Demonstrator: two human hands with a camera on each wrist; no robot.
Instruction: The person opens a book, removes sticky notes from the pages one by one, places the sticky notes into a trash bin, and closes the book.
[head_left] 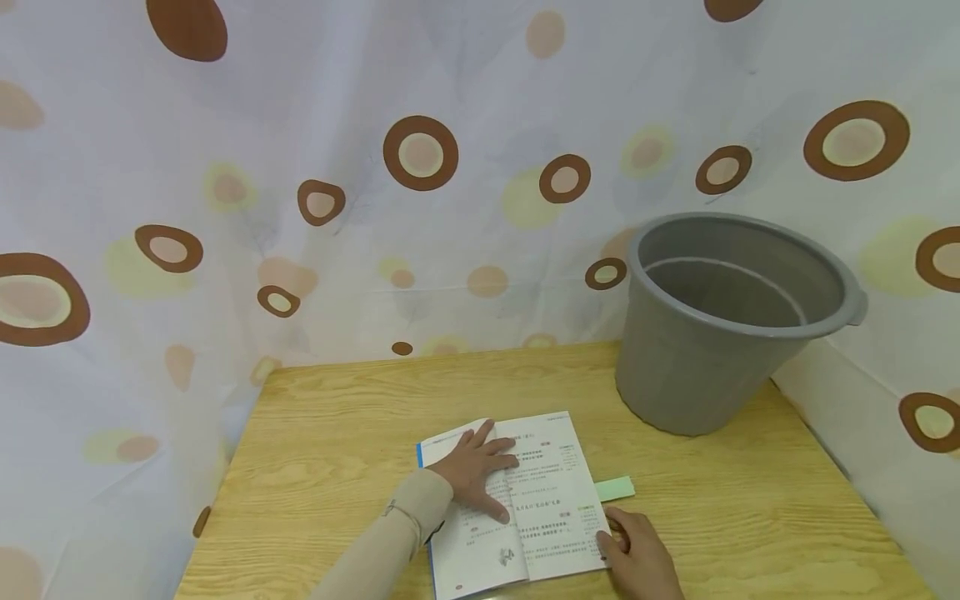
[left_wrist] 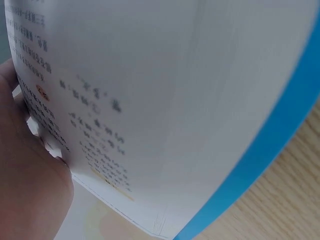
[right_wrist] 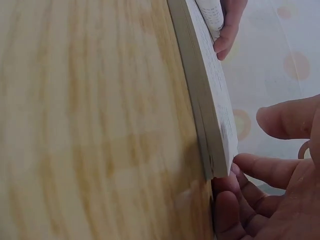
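Pale wood grain is running across a worktop (head_left: 322, 425) where a printed book (head_left: 551, 542) is lying face up, its pages spread between a person's two hands. Nearest the viewer, the right hand (head_left: 641, 554) is meeting the book at its lower right corner, bent fingers closing its grip on the edge; how many leaves that grip is taking is remaining unclear. From there the book is extending leftward and away, the long axis of its pages pointing from the person toward the background and leaning slightly left, so the right hand is sitting closer than the left to the outer edge of the right page. Just beyond its fingers, a pale green strip (head_left: 615, 488) is jutting sideways from that edge, nearly square to it, though whether it is lying under the book or between leaves is not showing. Across the gutter, the left hand (head_left: 476, 471) is resting with fingers fanned, its grip holding nothing, while a blue cover (left_wrist: 280, 115) is showing along the left edge. Farther off to the right, a gray tub (head_left: 675, 375) is standing upright, apart from the book, and behind everything a spotted curtain (head_left: 480, 75) is hanging.
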